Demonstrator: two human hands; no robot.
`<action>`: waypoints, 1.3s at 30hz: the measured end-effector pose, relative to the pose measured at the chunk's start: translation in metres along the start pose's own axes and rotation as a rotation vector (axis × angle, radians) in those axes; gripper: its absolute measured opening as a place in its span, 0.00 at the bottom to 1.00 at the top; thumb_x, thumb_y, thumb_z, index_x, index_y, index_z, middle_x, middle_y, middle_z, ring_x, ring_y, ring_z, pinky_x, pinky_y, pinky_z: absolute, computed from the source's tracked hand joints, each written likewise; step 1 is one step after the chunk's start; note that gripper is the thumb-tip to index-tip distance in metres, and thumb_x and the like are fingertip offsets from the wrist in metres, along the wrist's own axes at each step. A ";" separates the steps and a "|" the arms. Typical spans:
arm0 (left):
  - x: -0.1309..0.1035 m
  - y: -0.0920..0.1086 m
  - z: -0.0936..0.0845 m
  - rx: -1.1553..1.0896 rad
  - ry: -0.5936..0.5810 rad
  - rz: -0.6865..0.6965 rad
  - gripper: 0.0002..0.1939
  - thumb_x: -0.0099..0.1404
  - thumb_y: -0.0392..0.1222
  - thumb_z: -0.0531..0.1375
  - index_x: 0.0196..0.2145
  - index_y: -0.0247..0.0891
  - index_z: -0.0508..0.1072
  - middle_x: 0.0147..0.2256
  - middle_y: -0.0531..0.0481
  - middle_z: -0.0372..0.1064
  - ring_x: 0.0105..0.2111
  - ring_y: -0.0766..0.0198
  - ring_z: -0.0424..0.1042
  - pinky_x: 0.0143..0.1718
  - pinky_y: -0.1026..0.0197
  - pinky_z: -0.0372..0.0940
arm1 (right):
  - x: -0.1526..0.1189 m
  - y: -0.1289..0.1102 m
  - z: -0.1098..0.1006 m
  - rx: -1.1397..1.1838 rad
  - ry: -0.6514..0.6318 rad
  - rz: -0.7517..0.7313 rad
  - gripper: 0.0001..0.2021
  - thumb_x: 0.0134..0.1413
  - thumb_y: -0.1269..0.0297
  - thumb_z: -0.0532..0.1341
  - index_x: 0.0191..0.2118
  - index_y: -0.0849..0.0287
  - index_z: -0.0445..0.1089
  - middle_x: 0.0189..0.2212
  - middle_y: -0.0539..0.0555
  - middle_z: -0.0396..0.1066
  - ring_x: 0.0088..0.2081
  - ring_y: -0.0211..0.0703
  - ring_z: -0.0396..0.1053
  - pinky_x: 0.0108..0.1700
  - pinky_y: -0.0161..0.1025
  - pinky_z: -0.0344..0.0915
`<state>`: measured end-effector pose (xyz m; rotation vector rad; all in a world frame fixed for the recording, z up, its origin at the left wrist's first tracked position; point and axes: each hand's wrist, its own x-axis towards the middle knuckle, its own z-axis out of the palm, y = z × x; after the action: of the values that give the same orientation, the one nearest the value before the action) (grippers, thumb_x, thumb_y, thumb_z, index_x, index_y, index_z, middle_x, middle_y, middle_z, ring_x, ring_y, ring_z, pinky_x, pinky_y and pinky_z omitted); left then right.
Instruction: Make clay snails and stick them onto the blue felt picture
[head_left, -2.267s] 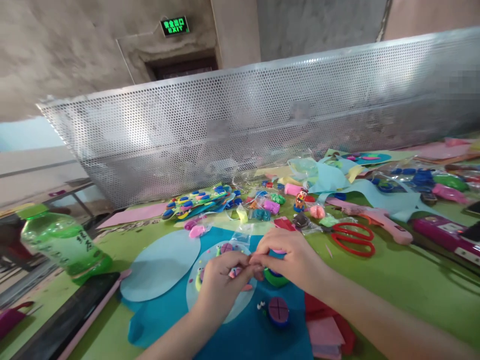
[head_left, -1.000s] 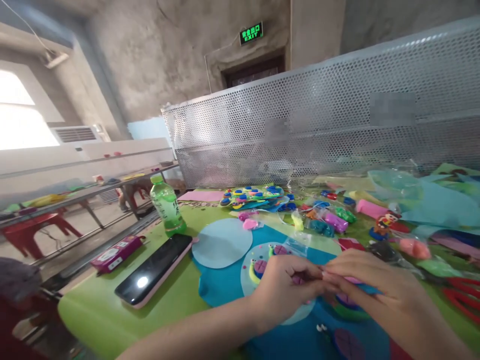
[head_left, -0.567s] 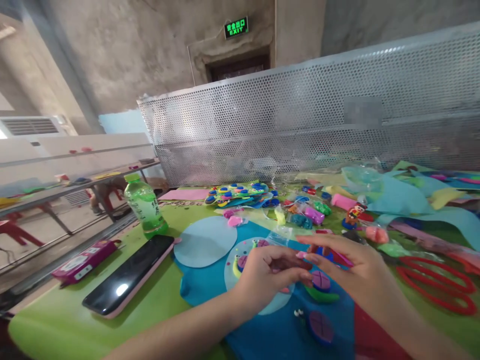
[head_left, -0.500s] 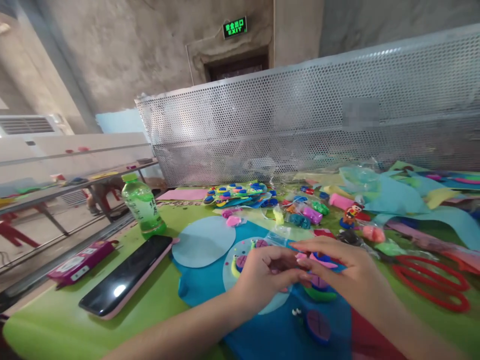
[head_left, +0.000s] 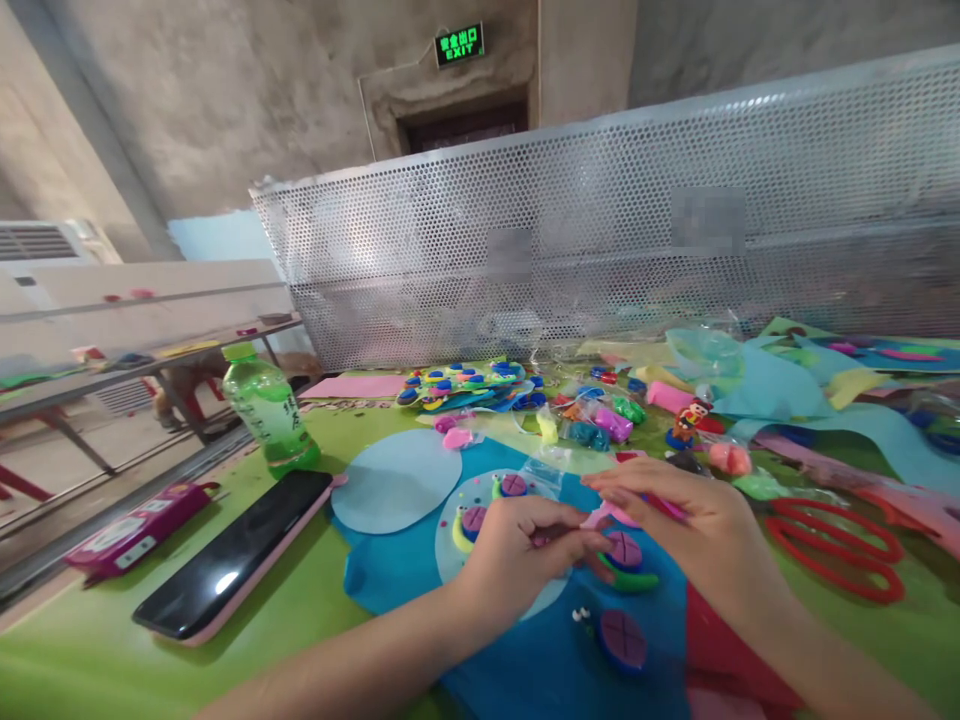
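My left hand (head_left: 525, 545) is closed in a pinch at one end of a pink piece of modelling clay (head_left: 600, 515). Its other end runs beneath the bent fingers of my right hand (head_left: 679, 510), which grips it from above and hides part of it. Below the hands lies a blue sheet (head_left: 525, 670) bearing a pale blue disc (head_left: 450, 555) with small clay snails on it. A purple-shelled snail (head_left: 514, 485) is at the disc's top. Close under my right hand rests a green-bodied clay snail (head_left: 630, 580). Nearer me lies a dark blue snail (head_left: 622, 640) with white eyes.
On the left are a black-screened phone (head_left: 240, 555), a purple package (head_left: 142, 530) and a green bottle (head_left: 270, 415). Red-handled scissors (head_left: 836, 550) lie at right. Clay lumps (head_left: 615, 425) and a small figurine (head_left: 686, 425) stand toward the perforated metal panel (head_left: 450, 260).
The view has shifted slightly, moving most things left. My hands have drawn a little apart, and more of the pink clay shows between them.
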<state>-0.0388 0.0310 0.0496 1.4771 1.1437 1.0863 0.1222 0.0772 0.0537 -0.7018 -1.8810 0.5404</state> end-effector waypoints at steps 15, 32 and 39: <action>-0.001 -0.001 0.002 0.002 -0.096 0.089 0.10 0.60 0.44 0.57 0.31 0.40 0.78 0.27 0.49 0.76 0.28 0.60 0.75 0.30 0.64 0.67 | -0.005 -0.003 0.003 -0.019 -0.110 0.022 0.07 0.53 0.65 0.58 0.30 0.51 0.75 0.33 0.49 0.75 0.37 0.42 0.72 0.39 0.37 0.70; 0.007 -0.002 0.003 -0.556 -0.164 -0.096 0.24 0.58 0.58 0.55 0.33 0.31 0.75 0.23 0.46 0.72 0.24 0.66 0.71 0.26 0.66 0.62 | 0.000 0.012 0.003 -0.307 -0.015 -0.348 0.03 0.52 0.66 0.61 0.33 0.55 0.72 0.30 0.51 0.75 0.35 0.43 0.70 0.39 0.41 0.69; 0.005 -0.001 0.006 -0.826 -0.104 -0.147 0.20 0.52 0.53 0.63 0.31 0.30 0.74 0.29 0.44 0.73 0.28 0.62 0.74 0.27 0.65 0.65 | 0.000 0.010 0.004 -0.421 0.033 -0.421 0.11 0.56 0.69 0.56 0.44 0.55 0.68 0.32 0.51 0.73 0.35 0.39 0.70 0.37 0.34 0.69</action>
<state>-0.0324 0.0356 0.0477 0.7720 0.5898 1.1635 0.1208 0.0845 0.0462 -0.5482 -2.0566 -0.1397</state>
